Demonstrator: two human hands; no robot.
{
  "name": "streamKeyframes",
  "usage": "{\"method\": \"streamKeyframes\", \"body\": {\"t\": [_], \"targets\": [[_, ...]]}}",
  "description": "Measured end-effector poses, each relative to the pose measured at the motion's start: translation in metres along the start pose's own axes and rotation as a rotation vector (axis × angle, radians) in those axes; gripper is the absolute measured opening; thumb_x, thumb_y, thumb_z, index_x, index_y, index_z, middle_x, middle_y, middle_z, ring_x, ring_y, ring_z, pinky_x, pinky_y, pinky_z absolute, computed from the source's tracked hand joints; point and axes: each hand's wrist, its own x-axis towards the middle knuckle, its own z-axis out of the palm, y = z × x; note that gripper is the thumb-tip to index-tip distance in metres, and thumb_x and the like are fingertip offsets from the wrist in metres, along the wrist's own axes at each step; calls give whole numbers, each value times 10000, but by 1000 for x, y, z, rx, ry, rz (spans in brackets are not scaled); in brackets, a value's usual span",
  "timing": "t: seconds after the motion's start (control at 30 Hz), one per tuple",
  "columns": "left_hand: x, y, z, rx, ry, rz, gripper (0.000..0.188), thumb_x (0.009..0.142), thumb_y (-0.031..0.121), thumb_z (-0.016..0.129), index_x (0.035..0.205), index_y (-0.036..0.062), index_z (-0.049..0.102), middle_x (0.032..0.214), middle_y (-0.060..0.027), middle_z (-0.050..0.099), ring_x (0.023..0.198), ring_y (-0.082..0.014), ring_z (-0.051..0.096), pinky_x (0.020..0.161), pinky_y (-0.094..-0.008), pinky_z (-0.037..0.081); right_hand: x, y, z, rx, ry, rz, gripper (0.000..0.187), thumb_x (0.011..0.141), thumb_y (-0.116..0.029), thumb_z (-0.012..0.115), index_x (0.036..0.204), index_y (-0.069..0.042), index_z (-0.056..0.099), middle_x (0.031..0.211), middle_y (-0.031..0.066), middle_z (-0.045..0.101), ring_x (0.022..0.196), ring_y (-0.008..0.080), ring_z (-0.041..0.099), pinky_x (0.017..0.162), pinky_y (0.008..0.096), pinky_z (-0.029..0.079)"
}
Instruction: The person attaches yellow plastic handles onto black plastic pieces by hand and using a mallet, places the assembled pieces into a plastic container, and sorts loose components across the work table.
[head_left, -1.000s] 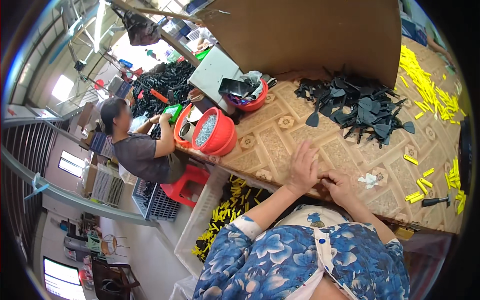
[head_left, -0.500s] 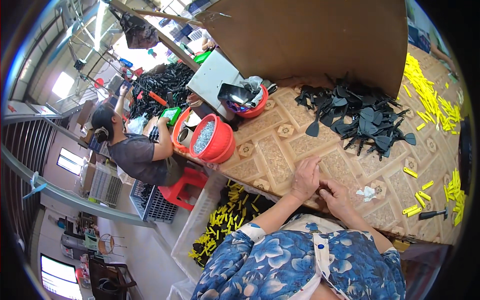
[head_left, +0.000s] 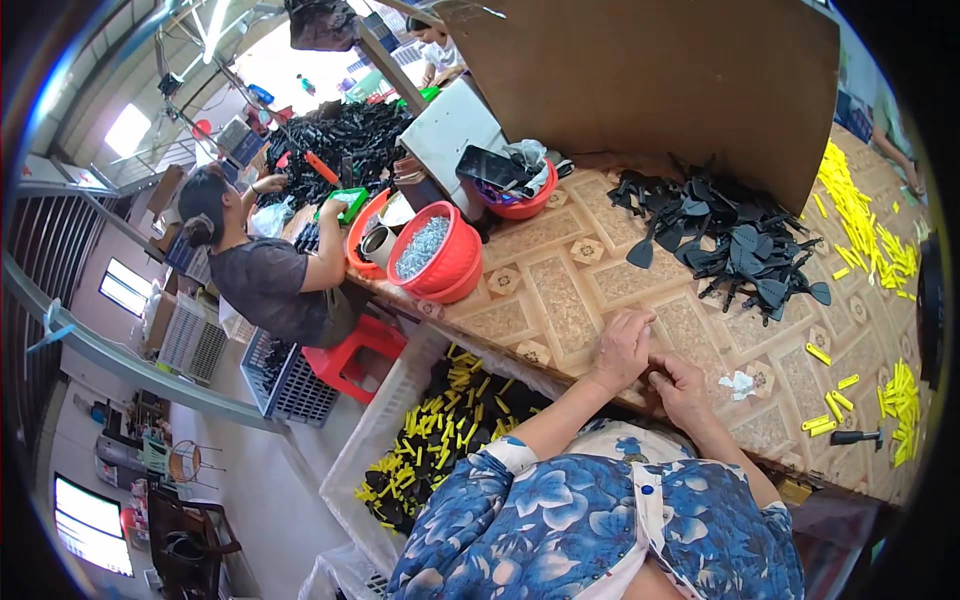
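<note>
My left hand [head_left: 622, 352] rests on the near edge of the patterned table [head_left: 560, 325], fingers stretched out together, with nothing seen in it. Close beside it at the table edge, my right hand [head_left: 680, 390] is loosely curled, thumb and forefinger toward the left hand; no object shows in it. A crumpled white scrap [head_left: 738, 385] lies just right of my right hand. Beyond my hands is a heap of black paddle-shaped parts [head_left: 735, 240]. Several loose yellow strips [head_left: 830, 405] and a small hammer with a black handle [head_left: 845, 437] lie to the right.
Red tubs [head_left: 437, 260] of silvery small parts stand at the left table edge; another red bowl [head_left: 525, 205] holds a phone. A brown board [head_left: 650, 80] rises behind. More yellow strips [head_left: 860, 215] lie far right. Below left is a crate [head_left: 340, 475] of black-and-yellow pieces. A co-worker [head_left: 265, 270] sits left.
The whole view has shifted slightly, with table things sitting a little to the right and lower on the right side. My hands keep their place at the table edge. The co-worker's arms have moved.
</note>
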Motion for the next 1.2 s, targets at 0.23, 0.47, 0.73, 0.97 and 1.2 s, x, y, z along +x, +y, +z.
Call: {"method": "streamKeyframes", "body": {"t": [0.23, 0.47, 0.73, 0.97, 1.2], "targets": [[-1, -1, 2, 3, -15, 12, 209, 877, 20, 569, 1070, 1, 648, 1039, -170, 671, 1012, -354, 621, 891, -425, 499, -1, -5, -3, -67, 16, -68, 282, 819, 38, 645, 1094, -17, 674, 902, 132, 667, 817, 244, 656, 742, 327, 511], [-1, 2, 1, 9, -34, 10, 204, 871, 16, 576, 1058, 5, 657, 1023, -164, 674, 1008, -348, 624, 889, -422, 501, -2, -12, -6, -81, 3, -57, 282, 827, 31, 646, 1104, -15, 670, 922, 147, 678, 824, 257, 667, 740, 335, 517], [-3, 2, 5, 0, -37, -8, 206, 872, 13, 575, 1059, 3, 661, 1021, -158, 677, 1004, -338, 628, 884, -411, 504, -4, -4, -6, -51, 4, -44, 280, 834, 23, 645, 1109, -21, 672, 924, 142, 681, 827, 244, 671, 738, 328, 518], [-1, 2, 4, 7, -34, 2, 196, 869, 14, 573, 1040, 3, 668, 1011, -153, 679, 997, -334, 630, 878, -408, 505, -2, 2, -5, -26, -6, -21, 277, 841, 16, 644, 1114, -24, 672, 948, 149, 690, 861, 251, 685, 763, 333, 528], [-2, 3, 3, 7, -49, -4, 184, 868, 10, 573, 1026, 7, 667, 1008, -153, 680, 998, -335, 630, 876, -408, 505, -3, 3, -5, -29, -14, -7, 278, 841, 15, 644, 1115, -25, 672, 952, 146, 692, 860, 250, 688, 761, 329, 530]]}}
